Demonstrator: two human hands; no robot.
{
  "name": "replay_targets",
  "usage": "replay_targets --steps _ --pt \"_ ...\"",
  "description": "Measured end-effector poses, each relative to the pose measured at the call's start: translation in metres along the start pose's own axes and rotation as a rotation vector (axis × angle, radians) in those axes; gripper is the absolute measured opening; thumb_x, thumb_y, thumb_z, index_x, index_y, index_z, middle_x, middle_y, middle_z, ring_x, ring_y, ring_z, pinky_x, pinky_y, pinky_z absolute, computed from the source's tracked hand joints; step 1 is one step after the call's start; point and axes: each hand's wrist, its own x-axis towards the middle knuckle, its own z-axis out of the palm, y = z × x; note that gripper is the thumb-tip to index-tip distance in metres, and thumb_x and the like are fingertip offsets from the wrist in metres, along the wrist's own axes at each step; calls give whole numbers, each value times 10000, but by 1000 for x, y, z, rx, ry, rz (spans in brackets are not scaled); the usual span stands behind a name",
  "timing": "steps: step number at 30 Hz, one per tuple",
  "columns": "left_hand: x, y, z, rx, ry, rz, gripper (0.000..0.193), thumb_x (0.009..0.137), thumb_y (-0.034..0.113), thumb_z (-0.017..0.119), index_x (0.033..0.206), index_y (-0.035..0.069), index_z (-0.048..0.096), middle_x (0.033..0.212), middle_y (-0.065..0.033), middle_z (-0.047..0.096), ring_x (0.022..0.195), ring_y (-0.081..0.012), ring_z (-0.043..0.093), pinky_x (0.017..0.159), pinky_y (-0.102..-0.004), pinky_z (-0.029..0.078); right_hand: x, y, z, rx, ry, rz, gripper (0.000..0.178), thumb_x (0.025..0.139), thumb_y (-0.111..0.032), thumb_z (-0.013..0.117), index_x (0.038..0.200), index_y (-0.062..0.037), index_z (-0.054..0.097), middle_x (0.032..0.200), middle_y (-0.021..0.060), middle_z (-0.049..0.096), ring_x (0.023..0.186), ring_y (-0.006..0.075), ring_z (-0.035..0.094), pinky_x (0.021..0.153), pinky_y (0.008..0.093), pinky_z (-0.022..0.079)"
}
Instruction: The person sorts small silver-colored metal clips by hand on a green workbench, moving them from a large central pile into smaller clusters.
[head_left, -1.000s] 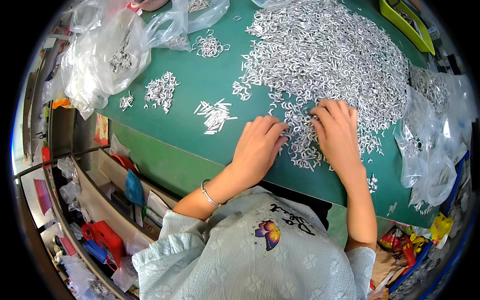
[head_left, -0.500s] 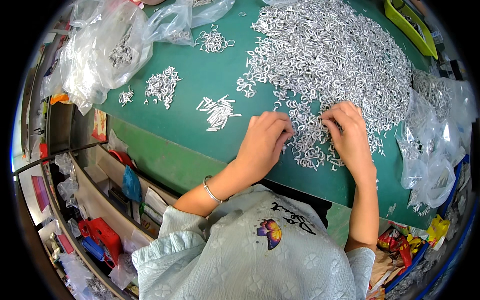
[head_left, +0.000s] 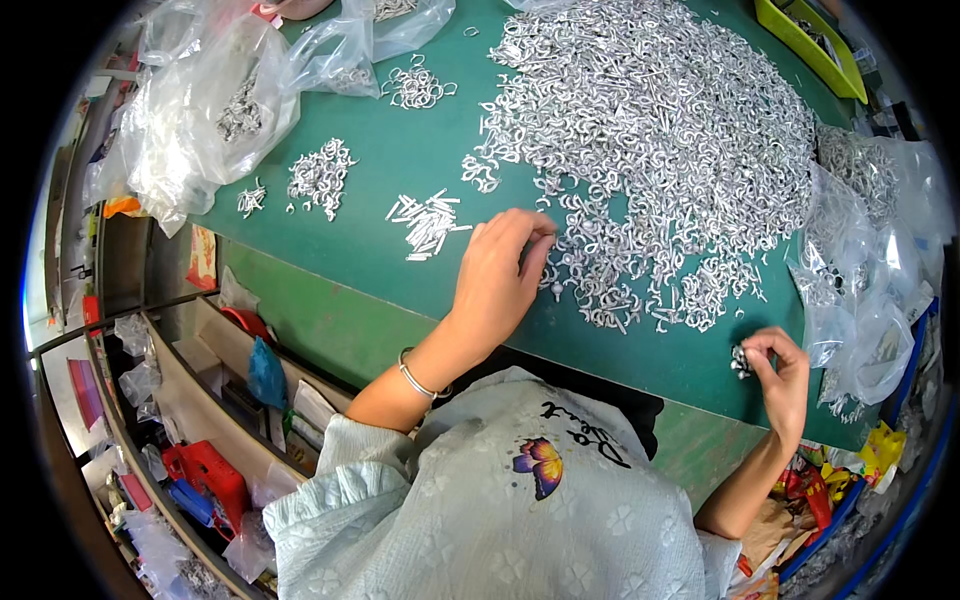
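Observation:
A broad heap of small silver metal pieces (head_left: 650,120), many of them curved, covers much of the green table (head_left: 370,270). At the heap's near left edge, my left hand (head_left: 500,270) is closed, its fingers curled against the thumb; whatever they hold is hidden. My right hand (head_left: 782,375) is at the table's near right, with thumb and fingertips pinched beside a small cluster of dark and silver pieces (head_left: 740,362). Anything between those fingertips is too small to name. A small pile of straight silver pieces (head_left: 430,225) lies left of my left hand.
Further left are a pile of curved pieces (head_left: 320,178), a tiny pile (head_left: 252,198) and a pile of rings (head_left: 418,85). Clear plastic bags (head_left: 190,110) stand at the far left, another bag (head_left: 850,270) at the right edge. A yellow-green bin (head_left: 815,45) sits far right.
My right hand has left the heap and moved right and nearer, to the small cluster. My left hand has shifted slightly left, still closed.

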Motion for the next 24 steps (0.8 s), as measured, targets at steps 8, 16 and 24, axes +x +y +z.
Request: replay_targets --steps 8,16,24 --pt "-14 14 -8 237 -214 117 200 785 31 716 966 60 636 1024 -64 565 961 -261 531 785 -383 371 -7 -21 11 -305 169 -161 126 747 79 699 853 31 650 831 97 613 764 213 551 712 304 449" --pt "-6 11 -2 108 -134 77 208 787 -30 697 962 57 626 929 -52 614 834 -211 586 736 -330 437 80 -82 131 -321 34 -704 224 785 -16 692 1005 -19 649 1000 99 616 951 291 560 836 385 422" --pt "-10 2 -21 -285 -37 -366 178 831 -86 623 984 3 635 865 -28 603 660 -75 531 577 -208 428 98 -89 152 -610 65 -721 235 745 -91 747 939 -44 623 925 68 555 928 255 516 810 392 357"
